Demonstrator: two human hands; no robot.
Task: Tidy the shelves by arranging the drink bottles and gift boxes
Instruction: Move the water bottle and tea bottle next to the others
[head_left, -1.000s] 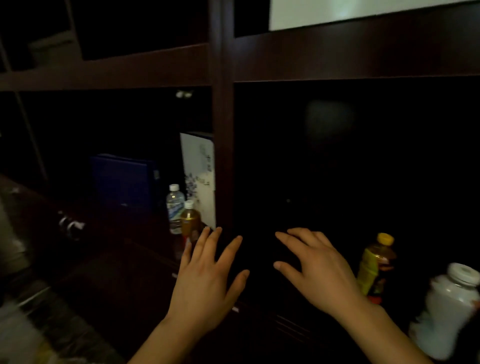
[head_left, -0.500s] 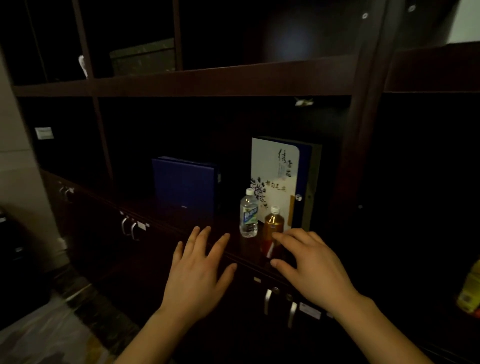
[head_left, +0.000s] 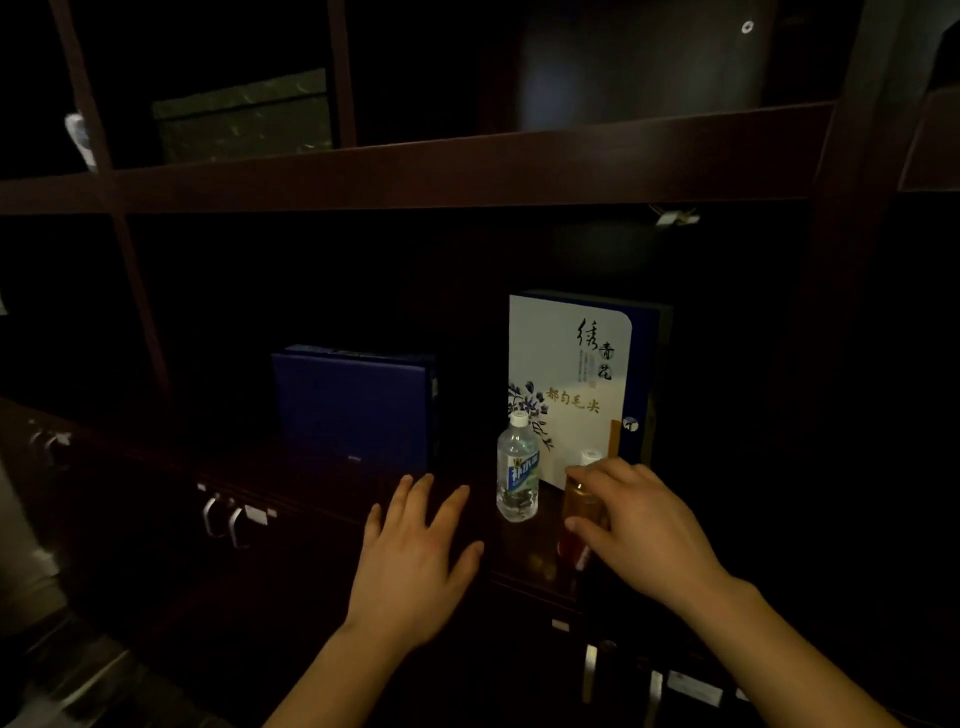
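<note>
On the dark wooden shelf ledge (head_left: 311, 486) stand a clear water bottle (head_left: 517, 473) with a blue label and, just to its right, an amber tea bottle (head_left: 579, 499) with a white cap. Behind them a white gift box (head_left: 571, 379) with blue flowers and writing stands upright. A dark blue gift box (head_left: 353, 405) stands further left. My right hand (head_left: 639, 530) is curled around the amber bottle, index finger at its shoulder and thumb lower down, hiding most of it. My left hand (head_left: 415, 561) hovers flat with fingers spread, left of the water bottle.
A dark green box (head_left: 244, 119) sits on the shelf above, behind a thick board (head_left: 467, 166). Cabinet doors with metal handles (head_left: 223, 517) run below the ledge. A vertical post (head_left: 836, 312) bounds this bay on the right. The room is dim.
My view has swung left from the right-hand bay to this one. My right hand has reached forward and curled around the amber bottle; my left hand has stayed spread beside it.
</note>
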